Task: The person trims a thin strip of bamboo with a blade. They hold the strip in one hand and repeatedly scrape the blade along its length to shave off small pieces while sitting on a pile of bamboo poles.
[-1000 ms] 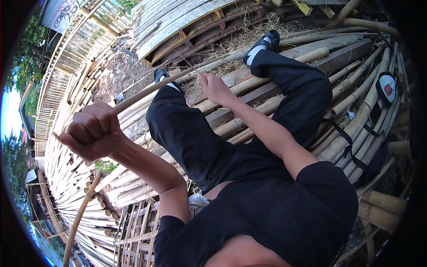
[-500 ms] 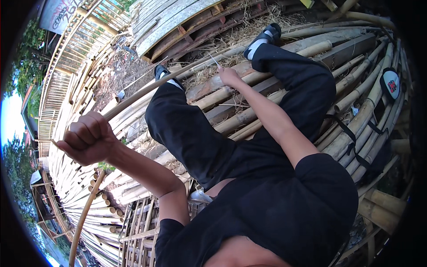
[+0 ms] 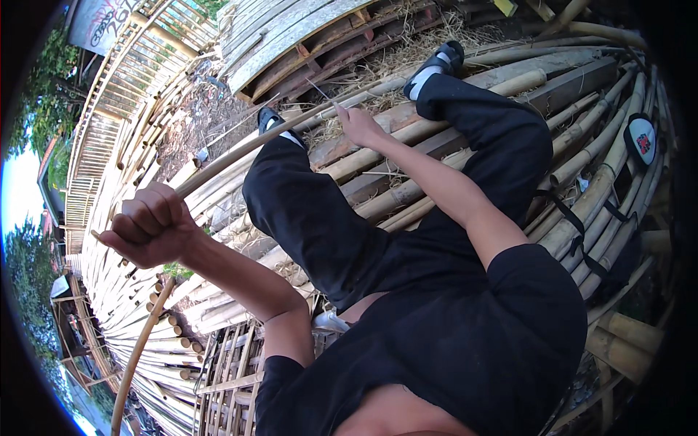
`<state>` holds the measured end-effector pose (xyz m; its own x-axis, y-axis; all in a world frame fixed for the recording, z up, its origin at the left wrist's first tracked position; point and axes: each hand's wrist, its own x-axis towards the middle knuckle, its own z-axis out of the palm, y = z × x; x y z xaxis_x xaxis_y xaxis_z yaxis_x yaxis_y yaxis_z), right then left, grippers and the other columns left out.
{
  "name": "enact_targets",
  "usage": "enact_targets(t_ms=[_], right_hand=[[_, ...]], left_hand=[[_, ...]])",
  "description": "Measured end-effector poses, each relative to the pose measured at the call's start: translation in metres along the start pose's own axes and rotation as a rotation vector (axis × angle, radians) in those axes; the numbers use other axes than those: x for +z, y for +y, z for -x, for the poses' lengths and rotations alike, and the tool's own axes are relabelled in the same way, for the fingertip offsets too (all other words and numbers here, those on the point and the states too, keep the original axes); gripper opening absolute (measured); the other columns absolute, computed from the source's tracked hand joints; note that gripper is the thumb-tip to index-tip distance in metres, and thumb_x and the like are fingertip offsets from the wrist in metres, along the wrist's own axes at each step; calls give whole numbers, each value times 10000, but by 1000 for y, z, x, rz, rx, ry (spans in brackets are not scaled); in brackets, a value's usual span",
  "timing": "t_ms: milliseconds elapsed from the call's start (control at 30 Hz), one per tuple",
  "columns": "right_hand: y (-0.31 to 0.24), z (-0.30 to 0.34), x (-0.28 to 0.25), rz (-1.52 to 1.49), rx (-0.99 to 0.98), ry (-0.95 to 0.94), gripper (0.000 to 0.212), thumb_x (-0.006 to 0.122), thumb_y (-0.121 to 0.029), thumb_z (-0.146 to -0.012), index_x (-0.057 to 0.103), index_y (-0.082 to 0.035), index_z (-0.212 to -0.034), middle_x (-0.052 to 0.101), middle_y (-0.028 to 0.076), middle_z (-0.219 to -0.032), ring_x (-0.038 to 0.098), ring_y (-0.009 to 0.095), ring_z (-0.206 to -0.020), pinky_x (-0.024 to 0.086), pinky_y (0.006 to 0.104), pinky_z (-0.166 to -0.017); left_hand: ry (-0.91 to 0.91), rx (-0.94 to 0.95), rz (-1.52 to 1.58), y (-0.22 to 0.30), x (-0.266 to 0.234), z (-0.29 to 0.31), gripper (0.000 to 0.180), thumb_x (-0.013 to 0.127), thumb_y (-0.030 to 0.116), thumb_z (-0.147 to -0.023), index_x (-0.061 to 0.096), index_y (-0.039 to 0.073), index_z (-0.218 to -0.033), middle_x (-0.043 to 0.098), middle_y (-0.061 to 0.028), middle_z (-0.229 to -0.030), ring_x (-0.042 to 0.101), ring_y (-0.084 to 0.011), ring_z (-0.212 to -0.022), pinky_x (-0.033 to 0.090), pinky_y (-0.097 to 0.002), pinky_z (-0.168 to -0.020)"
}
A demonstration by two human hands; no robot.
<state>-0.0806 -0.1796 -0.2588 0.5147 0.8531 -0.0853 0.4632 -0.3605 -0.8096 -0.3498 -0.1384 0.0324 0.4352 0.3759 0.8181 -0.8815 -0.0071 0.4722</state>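
Nearest me, the worker sits on the pile, dark trousers [image 3: 313, 218] spread wide, a lattice [image 3: 231, 370] of split bamboo by the left elbow. Left hand [image 3: 149, 225]: full fist, fingers wrapped right round the stick [image 3: 225, 164], no gap seen; a short end pokes out beyond the thumb side. The stick slants from that fist, over the left shin, toward the pallet's near edge. Right hand [image 3: 361, 128]: out between the shins, fingers drawn in on a thin tool [image 3: 320, 90], which looks like a narrow blade. Tool and stick nearly cross there; whether they touch, I cannot tell.

Step in hand, by my reading: working the tool along the stick's far stretch. A next stroke would call for a firm left fist, the tool held at a shallow slant, and the left shin kept out of its path.

Surface: bamboo poles [image 3: 396, 200] laid side by side, round and uneven, a poor bench. On the pile's right side, dark straps [image 3: 579, 234] and, farther up, a black-and-white pad [image 3: 644, 138]. Beyond the feet, straw [image 3: 407, 38] along the near edge of a slatted pallet [image 3: 291, 27].

Open-air yard, strong light at left. Bamboo fence [image 3: 138, 69] past the pile's far left; trees [image 3: 51, 80] behind.
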Motion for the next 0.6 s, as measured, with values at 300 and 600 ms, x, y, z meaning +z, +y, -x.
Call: enact_targets(t_ms=[300,600], right_hand=[[71,2,14,178,298,-137,663,283,-489,-957,605,84,-1039,572,341,-1045,554,447,-1029,405,482,-929],[68,37,19,-1571,863,-207,583,431,-646,-856,480,-67,-910,461,36,-579,283,88,-370,212,240,-346]], left_hand=[[87,9,40,-18,-1,9,514,327,364,-990,182,199,-525,109,66,-426,76,-55,-363,102,-222,-365],[246,207,-166,67,16,36,488,352,312,-986,200,197,-537,121,72,-454,87,-53,-397,131,-230,-389]])
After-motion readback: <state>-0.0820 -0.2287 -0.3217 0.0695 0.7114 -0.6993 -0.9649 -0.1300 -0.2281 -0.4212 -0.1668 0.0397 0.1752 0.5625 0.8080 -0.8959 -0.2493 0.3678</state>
